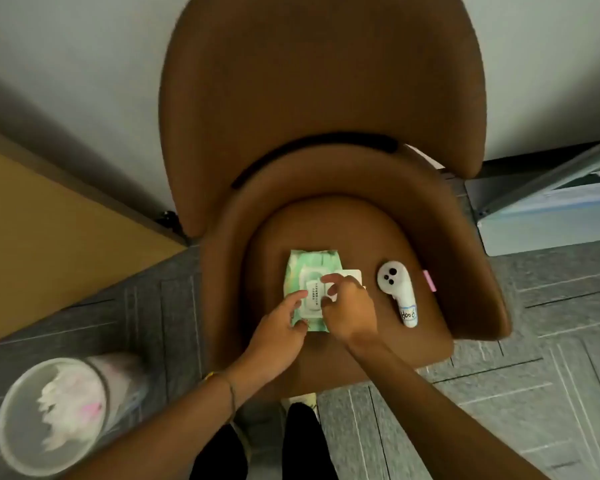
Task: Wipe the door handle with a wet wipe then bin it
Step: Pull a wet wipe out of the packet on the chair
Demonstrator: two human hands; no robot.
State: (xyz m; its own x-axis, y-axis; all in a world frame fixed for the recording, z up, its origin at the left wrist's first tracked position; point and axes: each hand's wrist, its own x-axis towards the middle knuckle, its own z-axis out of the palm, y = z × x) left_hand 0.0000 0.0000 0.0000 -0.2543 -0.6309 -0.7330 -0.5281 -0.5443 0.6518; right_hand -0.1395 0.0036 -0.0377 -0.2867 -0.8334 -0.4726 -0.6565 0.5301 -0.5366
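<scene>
A green wet wipe pack (pixel 300 263) with a white lid (pixel 311 295) lies on the brown chair seat (pixel 364 237). My left hand (pixel 278 327) presses on the pack's near left corner and holds it down. My right hand (pixel 349 308) is over the lid, thumb and fingers pinched on a small white bit at the opening. A white flap (pixel 352 273) sticks out behind that hand. The door handle is out of view.
A round bin (pixel 21 445) holding crumpled white wipes stands on the floor at lower left. A white handheld device (pixel 397 289) lies on the seat to the right. A tan door panel (pixel 49 237) is at the left, and grey carpet tiles surround the chair.
</scene>
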